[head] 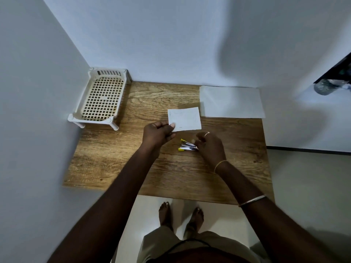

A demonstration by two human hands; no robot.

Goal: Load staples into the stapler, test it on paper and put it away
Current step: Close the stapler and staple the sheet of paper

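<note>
Head view showed me the little yellow stapler [187,145] low over the middle of the wooden table [117,168], its mouth gaping wide. My right hand [209,147] pinched its back end. My left hand [158,134] pinched a corner of a small paper [187,118] just above it. A bigger sheet [231,101] lay farther back, and a white basket [100,97] stood in the corner. I thought the floppy paper could bend and miss the mouth, because only one corner was held.

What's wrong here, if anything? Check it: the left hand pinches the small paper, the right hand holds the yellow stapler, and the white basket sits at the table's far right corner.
One slip: the head view shows the white basket at the table's far left corner, not right. The left hand does pinch the small paper, and the right hand holds the yellow stapler.
</note>
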